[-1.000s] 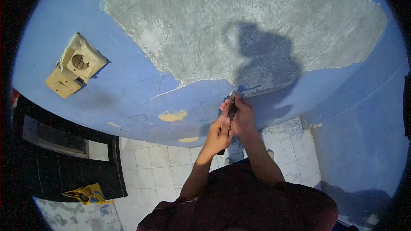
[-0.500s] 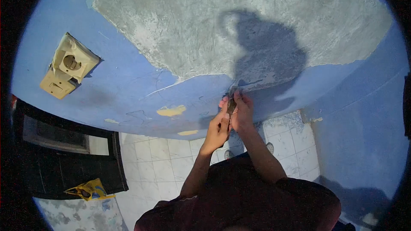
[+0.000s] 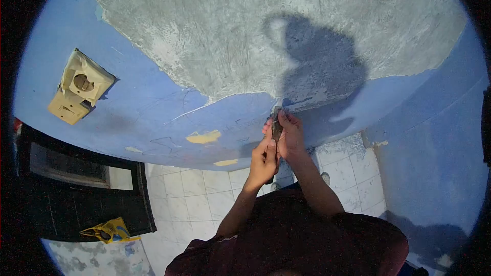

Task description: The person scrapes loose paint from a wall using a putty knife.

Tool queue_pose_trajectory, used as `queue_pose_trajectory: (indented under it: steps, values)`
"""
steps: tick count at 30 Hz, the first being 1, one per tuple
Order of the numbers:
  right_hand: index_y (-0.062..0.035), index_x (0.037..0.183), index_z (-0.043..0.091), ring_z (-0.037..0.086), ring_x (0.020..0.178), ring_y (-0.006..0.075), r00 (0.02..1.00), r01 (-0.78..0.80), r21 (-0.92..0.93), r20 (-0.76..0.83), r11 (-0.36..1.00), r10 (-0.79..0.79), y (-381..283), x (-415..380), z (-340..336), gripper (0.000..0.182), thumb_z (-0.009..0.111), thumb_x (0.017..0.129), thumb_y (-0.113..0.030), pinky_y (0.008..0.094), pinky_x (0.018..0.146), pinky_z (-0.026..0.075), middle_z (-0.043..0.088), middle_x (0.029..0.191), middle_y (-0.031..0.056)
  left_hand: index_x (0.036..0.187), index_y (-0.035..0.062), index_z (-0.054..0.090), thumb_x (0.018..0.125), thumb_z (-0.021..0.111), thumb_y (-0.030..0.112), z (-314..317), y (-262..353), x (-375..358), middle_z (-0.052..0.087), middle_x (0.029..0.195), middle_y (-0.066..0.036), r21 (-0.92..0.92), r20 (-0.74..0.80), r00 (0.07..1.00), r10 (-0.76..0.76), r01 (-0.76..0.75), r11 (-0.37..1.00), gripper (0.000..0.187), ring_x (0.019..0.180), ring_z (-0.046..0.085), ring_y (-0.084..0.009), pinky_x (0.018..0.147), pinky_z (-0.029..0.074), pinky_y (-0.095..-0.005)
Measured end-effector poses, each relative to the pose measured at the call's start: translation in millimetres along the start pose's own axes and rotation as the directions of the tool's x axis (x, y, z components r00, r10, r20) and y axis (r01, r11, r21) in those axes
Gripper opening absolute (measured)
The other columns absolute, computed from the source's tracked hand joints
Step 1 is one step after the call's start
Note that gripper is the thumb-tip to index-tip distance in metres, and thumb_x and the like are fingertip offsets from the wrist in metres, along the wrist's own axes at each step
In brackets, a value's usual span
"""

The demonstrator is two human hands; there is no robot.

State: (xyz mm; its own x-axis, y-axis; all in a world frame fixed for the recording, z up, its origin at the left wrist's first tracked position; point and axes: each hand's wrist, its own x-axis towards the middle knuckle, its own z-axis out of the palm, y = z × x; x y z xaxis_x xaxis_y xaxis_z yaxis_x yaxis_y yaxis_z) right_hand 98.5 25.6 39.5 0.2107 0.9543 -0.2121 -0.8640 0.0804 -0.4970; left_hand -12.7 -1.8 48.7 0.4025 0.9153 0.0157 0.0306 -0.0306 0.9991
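A dark, flat-bladed scraper (image 3: 276, 130) points up at the wall, its tip right at the lower edge of the bare grey plaster patch (image 3: 215, 36). My left hand (image 3: 263, 162) is closed round its lower part, thumb along the blade. From the other side my right hand (image 3: 290, 135) grips it, thumb pressed near the top. Fingers cover most of the handle. Blue paint (image 3: 240, 112) borders the patch below, with a ragged pale edge. My shadow falls on the plaster and paint to the right of the tool.
A loose, paper-covered socket and switch (image 3: 76, 87) hang on the wall at left. Below stands a dark cabinet (image 3: 66, 199) with a yellow bag (image 3: 115, 230) by it. White tiles (image 3: 189, 199) cover the floor, and another blue wall (image 3: 434, 148) closes the right side.
The view has shifted slightly. Both hands sit a touch lower on the scraper's position in view, and more of the blade shows between my thumbs.
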Motion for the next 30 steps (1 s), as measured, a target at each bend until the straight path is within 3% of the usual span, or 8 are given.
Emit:
queue_pose_trajectory:
  steps: [4,8,11,13,15,17,19,30]
  values:
    - [0.0,0.09,0.057,0.063,0.074,0.0267,0.995,-0.082,0.151,0.06,0.985,0.074,-3,3,-5,0.021,0.059,0.094,-0.021,0.0416,0.07,0.054,0.061,0.079,0.013,0.144,0.0091,0.037,0.101,0.038,0.018,-1,28,-5,0.049,0.065,0.002,0.073,0.053,0.998,-0.042,0.038,0.997,0.044,0.056,0.043,-0.0061,0.05,0.036,-0.0227]
    - [-0.0011,0.089,0.056,0.062,0.075,0.026,0.997,-0.072,0.121,0.042,0.99,0.067,-4,1,-3,0.021,0.06,0.093,-0.021,0.0411,0.071,0.054,0.061,0.079,0.0123,0.144,0.0076,0.036,0.101,0.039,0.017,1,6,0,0.049,0.065,0.001,0.151,-0.01,1.0,-0.005,0.006,0.988,0.044,0.056,0.043,-0.0059,0.05,0.037,-0.0229]
    - [-0.0019,0.09,0.056,0.062,0.073,0.0256,0.999,-0.029,0.078,0.04,0.997,0.026,-6,-1,4,0.021,0.062,0.091,-0.022,0.0405,0.07,0.053,0.06,0.08,0.0118,0.144,0.0059,0.036,0.101,0.04,0.017,-1,9,0,0.048,0.065,0.001,0.041,-0.006,0.998,-0.069,0.069,0.997,0.045,0.055,0.042,-0.0059,0.05,0.037,-0.0224]
    - [-0.0019,0.087,0.055,0.058,0.074,0.0241,0.995,-0.1,0.086,0.029,0.991,0.098,-18,-8,13,0.02,0.057,0.094,-0.021,0.0391,0.071,0.05,0.057,0.078,0.0093,0.142,0.0082,0.041,0.101,0.044,0.02,-2,25,-3,0.049,0.065,0.003,0.067,0.038,0.997,-0.073,0.071,0.995,0.043,0.052,0.043,-0.0048,0.047,0.035,-0.0214]
    - [-0.0018,0.087,0.055,0.058,0.073,0.0239,0.997,-0.065,0.116,0.043,0.991,0.06,-11,-5,11,0.021,0.057,0.095,-0.021,0.039,0.07,0.051,0.057,0.078,0.0096,0.141,0.0083,0.041,0.101,0.045,0.022,-3,19,2,0.049,0.064,0.003,0.098,0.038,0.999,-0.026,0.022,0.995,0.043,0.05,0.043,-0.0048,0.046,0.035,-0.0218]
    - [-0.0017,0.086,0.056,0.059,0.072,0.0237,0.998,-0.032,0.145,0.053,0.989,0.025,-3,-1,6,0.022,0.057,0.095,-0.022,0.0389,0.07,0.051,0.058,0.078,0.0099,0.142,0.0044,0.039,0.1,0.043,0.014,-8,11,5,0.049,0.066,0.003,0.023,0.02,0.996,-0.089,0.088,0.996,0.043,0.054,0.042,-0.0043,0.048,0.035,-0.021]
    - [-0.0019,0.086,0.056,0.059,0.073,0.0235,0.992,0.069,0.084,0.099,0.994,-0.077,3,2,3,0.022,0.056,0.095,-0.022,0.0382,0.07,0.051,0.059,0.078,0.0098,0.141,0.0046,0.041,0.1,0.043,0.014,-11,6,9,0.049,0.066,0.004,0.062,0.015,0.997,-0.079,0.078,0.995,0.042,0.054,0.042,-0.0046,0.048,0.035,-0.0208]
    - [-0.0024,0.089,0.057,0.062,0.075,0.0233,0.99,0.085,0.098,0.105,0.992,-0.095,12,4,-2,0.025,0.056,0.095,-0.026,0.0389,0.072,0.054,0.061,0.079,0.0106,0.143,0.0088,0.038,0.101,0.041,0.019,-14,10,6,0.048,0.063,0.003,0.162,0.06,0.997,0.055,-0.065,0.985,0.044,0.049,0.04,-0.0039,0.045,0.034,-0.0219]
